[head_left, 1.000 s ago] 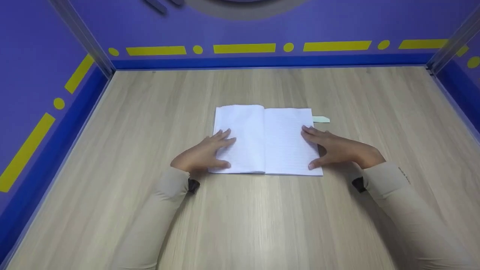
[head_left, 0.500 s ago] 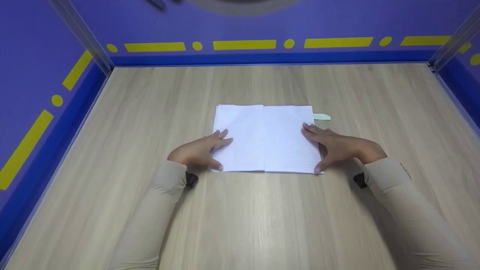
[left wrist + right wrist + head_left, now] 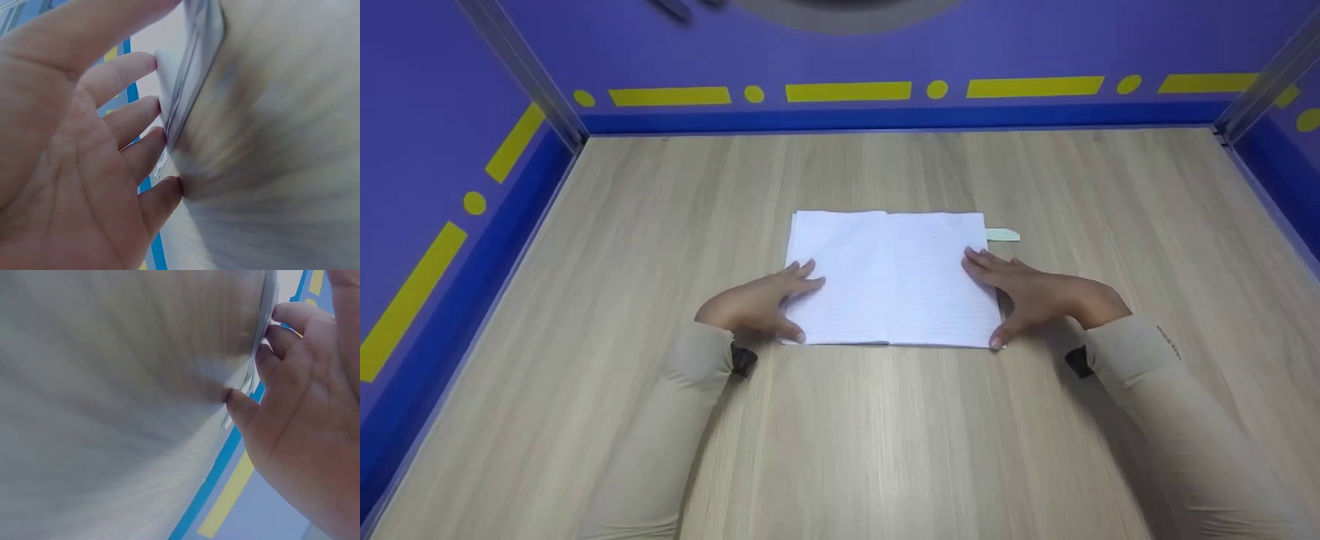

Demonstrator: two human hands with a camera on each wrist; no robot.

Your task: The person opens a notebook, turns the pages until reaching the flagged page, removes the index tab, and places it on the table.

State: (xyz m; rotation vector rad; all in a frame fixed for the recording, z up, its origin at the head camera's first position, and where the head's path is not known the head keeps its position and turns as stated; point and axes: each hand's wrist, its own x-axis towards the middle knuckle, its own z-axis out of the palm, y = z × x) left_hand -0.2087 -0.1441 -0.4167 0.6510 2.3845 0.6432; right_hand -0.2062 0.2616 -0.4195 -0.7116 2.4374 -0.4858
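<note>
An open notebook with white, lined pages lies flat in the middle of the table. My left hand rests at its left edge, fingers spread over the page and thumb near the lower left corner. On the opposite side my right hand lies the same way, thumb at the lower right corner. A pale green tab sticks out beyond the right edge. In the left wrist view the left little finger touches the tabletop beside the notebook's edge. The right wrist view has the right little finger down on the table too.
The light wood table extends around the notebook on all sides. Purple panels with yellow dashes and dots stand along the back and both sides. Metal posts mark the back corners.
Both thumbs have slid outward over the pages toward the lower corners, and the left hand has shifted slightly left. The left page looks flatter near the fold. In the last half second, almost nothing moved.
</note>
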